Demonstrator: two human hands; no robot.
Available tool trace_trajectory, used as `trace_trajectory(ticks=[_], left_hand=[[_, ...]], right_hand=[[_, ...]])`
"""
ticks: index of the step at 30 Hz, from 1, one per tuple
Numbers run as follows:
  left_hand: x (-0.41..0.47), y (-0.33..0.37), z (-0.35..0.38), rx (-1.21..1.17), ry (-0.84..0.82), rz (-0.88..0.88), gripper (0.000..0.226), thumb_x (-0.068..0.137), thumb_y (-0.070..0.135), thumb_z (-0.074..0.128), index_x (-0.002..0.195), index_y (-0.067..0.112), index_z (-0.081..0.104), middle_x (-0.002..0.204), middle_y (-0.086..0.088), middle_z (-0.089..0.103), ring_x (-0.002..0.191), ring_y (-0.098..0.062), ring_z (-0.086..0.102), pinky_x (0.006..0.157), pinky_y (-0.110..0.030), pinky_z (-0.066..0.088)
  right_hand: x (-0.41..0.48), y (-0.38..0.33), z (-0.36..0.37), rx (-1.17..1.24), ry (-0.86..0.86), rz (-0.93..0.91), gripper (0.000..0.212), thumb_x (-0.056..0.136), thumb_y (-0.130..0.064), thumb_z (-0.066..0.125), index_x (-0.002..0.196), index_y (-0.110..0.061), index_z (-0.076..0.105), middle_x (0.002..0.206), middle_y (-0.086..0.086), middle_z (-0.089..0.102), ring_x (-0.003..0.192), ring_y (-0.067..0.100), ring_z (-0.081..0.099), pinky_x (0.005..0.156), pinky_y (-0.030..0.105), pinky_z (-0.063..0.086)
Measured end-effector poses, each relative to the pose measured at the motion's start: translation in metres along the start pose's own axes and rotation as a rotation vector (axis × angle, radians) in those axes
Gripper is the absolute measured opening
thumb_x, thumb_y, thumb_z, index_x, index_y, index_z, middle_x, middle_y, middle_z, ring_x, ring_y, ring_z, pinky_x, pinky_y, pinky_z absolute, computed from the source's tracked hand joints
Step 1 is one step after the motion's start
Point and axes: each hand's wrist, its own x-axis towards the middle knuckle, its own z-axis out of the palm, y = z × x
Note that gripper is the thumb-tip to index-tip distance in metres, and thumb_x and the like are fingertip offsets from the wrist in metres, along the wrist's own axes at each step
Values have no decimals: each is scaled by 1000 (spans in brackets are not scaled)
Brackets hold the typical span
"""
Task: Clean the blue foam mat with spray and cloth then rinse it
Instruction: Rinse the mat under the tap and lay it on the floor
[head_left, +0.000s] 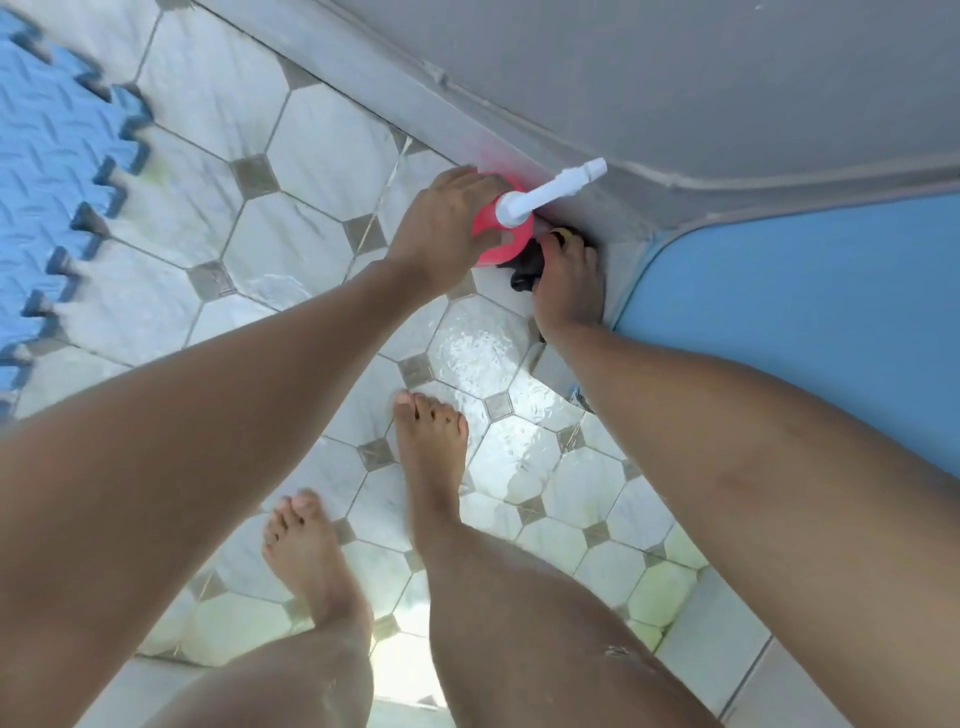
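Note:
The blue foam mat (47, 187), with a puzzle-toothed edge and a tread pattern, lies on the tiled floor at the far left. A pink spray bottle (501, 239) with a white nozzle head stands on the floor beside the grey wall base. My left hand (441, 228) is wrapped around the bottle's body. Just right of it, my right hand (569, 291) is closed on a dark cloth (522, 273) with a bit of yellow showing, low in the corner.
Wet, glossy white tiles (483, 358) with grey diamond insets cover the floor. My two bare feet (431, 441) stand in the middle. A grey wall (675, 83) runs along the top, and a blue panel (805, 317) fills the right side.

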Motion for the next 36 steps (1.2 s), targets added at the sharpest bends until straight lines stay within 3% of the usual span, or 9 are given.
trace_trajectory(ticks=[3, 7, 12, 14, 17, 22, 26, 32, 36], left_hand=[[-15, 0, -14, -57, 4, -31, 43, 89, 23, 69, 130, 10, 68, 121, -8, 72, 114, -32, 63, 90, -37, 49], [-68, 9, -55, -50, 26, -92, 46, 90, 19, 75, 135, 12, 66, 121, -7, 73, 109, -31, 66, 86, -31, 49], [-149, 59, -139, -144, 6, -210, 50, 91, 10, 76, 139, 12, 62, 139, -6, 66, 141, -29, 50, 112, -36, 41], [-180, 87, -182, -137, -1, -224, 51, 90, 8, 77, 139, 11, 62, 134, -8, 68, 126, -30, 60, 103, -39, 50], [-225, 140, -252, -128, 11, -175, 51, 89, 6, 77, 138, 12, 63, 123, 4, 65, 105, -15, 59, 86, -29, 52], [-282, 246, -351, -91, 25, -60, 49, 89, 5, 77, 136, 15, 64, 127, 9, 66, 111, -5, 56, 91, -25, 51], [-317, 333, -409, -72, -32, 36, 58, 90, 4, 74, 131, 40, 53, 108, 56, 54, 100, 26, 53, 83, 0, 40], [-364, 450, -437, -23, -203, 191, 51, 95, 12, 72, 130, 44, 53, 100, 46, 57, 100, 31, 50, 83, 1, 38], [-389, 524, -411, 16, -346, 307, 41, 93, 17, 75, 129, 33, 62, 102, 35, 58, 92, 10, 60, 79, 1, 38]], right_hand=[[1, -2, -15, -62, -67, -22, 20, 94, -16, 55, 110, -15, 68, 119, 15, 56, 116, 38, 49, 90, 49, 45], [-20, -8, -55, -49, -125, -191, 20, 95, -31, 62, 108, -16, 67, 120, 9, 57, 119, 32, 48, 94, 45, 38], [-77, -37, -139, 517, -212, -4, 16, 102, -26, 55, 95, -11, 54, 86, 6, 59, 81, 31, 57, 66, 35, 41], [-103, -46, -183, 667, -141, 124, 18, 104, -30, 54, 101, -13, 58, 83, 2, 59, 79, 28, 56, 65, 34, 43], [-144, -63, -257, 752, -57, 188, 23, 103, -36, 54, 104, -15, 64, 83, 1, 63, 79, 25, 58, 67, 33, 45], [-227, -74, -380, 812, 81, 174, 21, 97, -29, 65, 89, -9, 65, 85, -2, 57, 75, 16, 49, 68, 28, 38], [-307, -63, -469, 964, 87, 248, 17, 97, -29, 65, 92, -13, 63, 72, -4, 57, 64, 16, 51, 60, 29, 40], [-435, -6, -550, 855, 254, 395, 23, 100, -41, 59, 110, -21, 66, 71, 1, 64, 67, 23, 59, 59, 30, 42], [-535, 37, -567, 918, 337, 600, 17, 98, -42, 62, 104, -26, 64, 62, -4, 55, 62, 22, 55, 54, 30, 36]])
